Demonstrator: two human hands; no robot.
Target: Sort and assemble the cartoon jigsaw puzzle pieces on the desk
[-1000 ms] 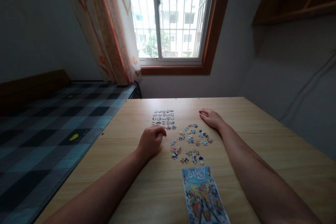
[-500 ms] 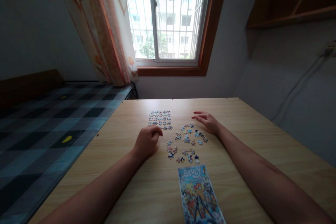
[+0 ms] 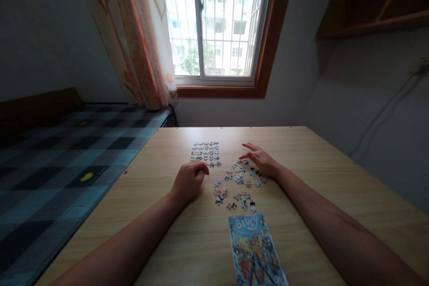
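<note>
Loose jigsaw puzzle pieces (image 3: 239, 178) lie scattered over the middle of the wooden table (image 3: 187, 241). Beyond them, more pieces are laid out in neat rows (image 3: 205, 153). My right hand (image 3: 259, 159) is over the far edge of the scattered pieces, fingers spread, a fingertip at or just above one of them; nothing shows in its grasp. My left hand (image 3: 190, 178) rests on the table just in front of the rows, fingers curled in; whether anything is inside is hidden. Nearest me lies a Bluey picture box or sheet (image 3: 256, 250).
A bed with a checked cover (image 3: 110, 143) stands along the table's left side. The curtain (image 3: 134, 40) hangs beside a barred window (image 3: 228, 22) at the back. A wooden shelf (image 3: 378, 22) is on the right wall, with a cable (image 3: 385, 111) below it.
My right hand has come left and nearer, from beside the pieces to over their far edge, its fingers spreading. My left hand keeps its place. The view has shifted slightly.
</note>
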